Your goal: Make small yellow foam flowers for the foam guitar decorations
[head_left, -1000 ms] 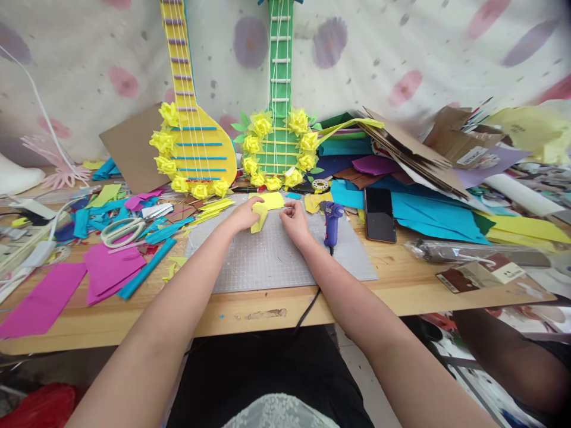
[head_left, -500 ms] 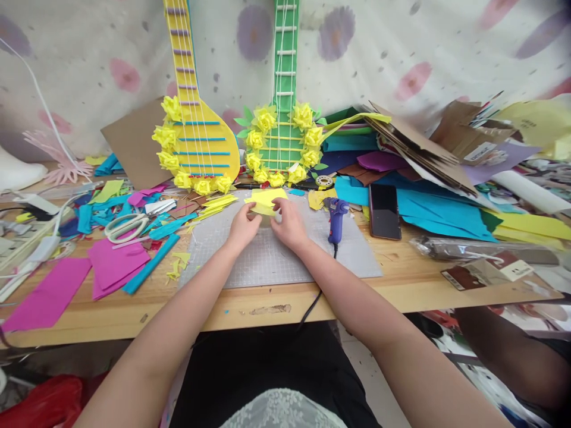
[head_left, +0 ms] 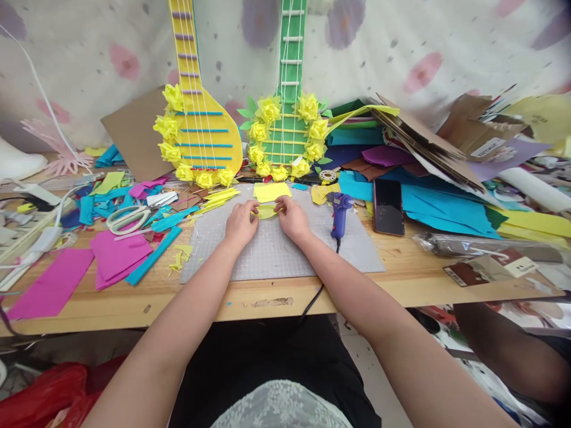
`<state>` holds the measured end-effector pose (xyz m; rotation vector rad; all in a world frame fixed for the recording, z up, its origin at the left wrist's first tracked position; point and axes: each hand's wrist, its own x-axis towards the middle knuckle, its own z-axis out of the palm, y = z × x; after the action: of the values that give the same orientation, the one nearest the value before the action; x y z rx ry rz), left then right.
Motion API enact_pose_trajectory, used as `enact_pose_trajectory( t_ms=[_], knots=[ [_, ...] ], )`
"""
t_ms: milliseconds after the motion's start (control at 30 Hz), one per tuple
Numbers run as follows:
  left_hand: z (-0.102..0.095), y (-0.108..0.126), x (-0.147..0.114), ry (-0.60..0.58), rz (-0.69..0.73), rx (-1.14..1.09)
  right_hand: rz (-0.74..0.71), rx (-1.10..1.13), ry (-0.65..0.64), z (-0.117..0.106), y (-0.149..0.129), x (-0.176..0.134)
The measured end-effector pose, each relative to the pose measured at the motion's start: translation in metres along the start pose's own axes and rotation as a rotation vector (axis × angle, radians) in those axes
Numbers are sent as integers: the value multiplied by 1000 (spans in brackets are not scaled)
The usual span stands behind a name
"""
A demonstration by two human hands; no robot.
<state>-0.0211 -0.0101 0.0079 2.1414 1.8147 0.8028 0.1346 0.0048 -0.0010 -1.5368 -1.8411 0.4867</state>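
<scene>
My left hand (head_left: 242, 224) and my right hand (head_left: 292, 219) pinch the two ends of a small yellow paper piece (head_left: 267, 211), stretched between them just above the grey cutting mat (head_left: 267, 261). Just behind it, more yellow paper (head_left: 272, 191) lies on the mat. A blue glue gun (head_left: 339, 215) rests to the right of my right hand. Yellow paper strips (head_left: 219, 200) lie beyond my left hand. At the back stand a yellow paper guitar (head_left: 209, 134) and a green one (head_left: 289, 128), both trimmed with yellow paper flowers.
Scissors (head_left: 128, 220), magenta paper (head_left: 120, 255) and blue scraps lie on the left. To the right are a phone (head_left: 388, 207), blue paper sheets (head_left: 441, 208) and stacked cardboard (head_left: 428, 148). The glue gun's black cord (head_left: 313, 302) hangs over the table's front edge.
My hands have drawn slightly apart and toward me with the yellow paper piece, showing it apart from the yellow paper behind. The whole view has shifted a little.
</scene>
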Motion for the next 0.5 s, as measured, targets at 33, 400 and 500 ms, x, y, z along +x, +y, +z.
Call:
enact_pose_trajectory(
  t_ms=[33,400,500],
  knots=[
    [1,0,0,-5,-3,-2,14,43,-10,1,2,1],
    [-1,-1,-2,12,-30,-20,-112,47,-36,-2,5,1],
    [-1,-1,-2,10,-35,-22,-192,-64,-36,-2,0,-2]
  ],
)
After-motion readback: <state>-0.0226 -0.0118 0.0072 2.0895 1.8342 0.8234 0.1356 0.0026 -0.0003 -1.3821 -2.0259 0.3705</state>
